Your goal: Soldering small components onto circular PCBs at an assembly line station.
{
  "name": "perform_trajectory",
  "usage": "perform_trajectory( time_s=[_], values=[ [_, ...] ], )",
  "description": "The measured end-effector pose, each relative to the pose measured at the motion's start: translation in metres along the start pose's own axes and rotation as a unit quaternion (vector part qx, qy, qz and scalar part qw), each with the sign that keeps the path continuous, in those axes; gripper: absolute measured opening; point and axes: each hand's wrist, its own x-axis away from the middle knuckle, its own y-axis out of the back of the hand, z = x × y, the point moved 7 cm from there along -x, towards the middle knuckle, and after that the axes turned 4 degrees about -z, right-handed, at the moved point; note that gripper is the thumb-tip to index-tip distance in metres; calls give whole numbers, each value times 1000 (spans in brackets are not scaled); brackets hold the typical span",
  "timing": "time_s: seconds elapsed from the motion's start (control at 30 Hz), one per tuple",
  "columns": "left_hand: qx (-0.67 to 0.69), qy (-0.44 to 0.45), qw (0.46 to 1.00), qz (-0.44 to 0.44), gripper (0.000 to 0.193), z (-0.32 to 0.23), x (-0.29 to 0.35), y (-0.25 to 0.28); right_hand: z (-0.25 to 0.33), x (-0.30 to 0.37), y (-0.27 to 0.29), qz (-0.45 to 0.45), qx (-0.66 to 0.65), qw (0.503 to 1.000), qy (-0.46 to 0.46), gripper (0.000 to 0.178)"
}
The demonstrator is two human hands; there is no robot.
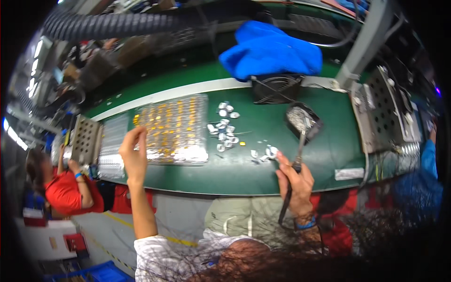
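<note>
A factory workshop is indicated by the long green bench (244, 175), ribbed hose (117, 27), parts tray (202, 129) and red-clad co-worker (70, 196).

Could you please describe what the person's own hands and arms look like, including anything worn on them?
The left hand and the right hand wear no gloves. The left forearm emerges from a white sleeve; the right wears a blue wristband.

In front of me runs a long green-topped workbench (235, 181). On it, to my left, lies a clear plastic tray (199, 157) carrying rows of small yellow parts (178, 124). Right of that I have small, rounded white pieces (225, 136) in loose clusters, a tiny yellow piece (242, 144), and a black dish (317, 128) containing silvery bits.
</note>
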Motion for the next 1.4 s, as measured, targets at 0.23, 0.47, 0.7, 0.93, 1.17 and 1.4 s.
perform_trajectory(
  time_s=[0.23, 0.47, 0.7, 0.93, 1.17, 1.4],
  values=[
    [401, 62, 877, 258, 15, -124, 17, -108, 8, -10, 15, -14, -59, 998, 10, 42],
    [422, 21, 802, 423, 13, -190, 41, -167, -3, 21, 36, -77, -134, 986, -59, 39],
    [399, -26, 815, 419, 14, -193, 61, -186, -2, 21, 38, -47, -24, 998, -24, 39],
    [413, 6, 812, 412, 14, -187, 70, -188, -2, 19, 30, -28, 7, 999, -30, 37],
    [443, 33, 795, 413, 14, -183, 72, -191, 3, 14, 27, -10, 15, 1000, -10, 36],
    [436, 34, 799, 413, 13, -183, 71, -189, 5, 12, 25, 5, 13, 1000, -7, 35]
  ],
)
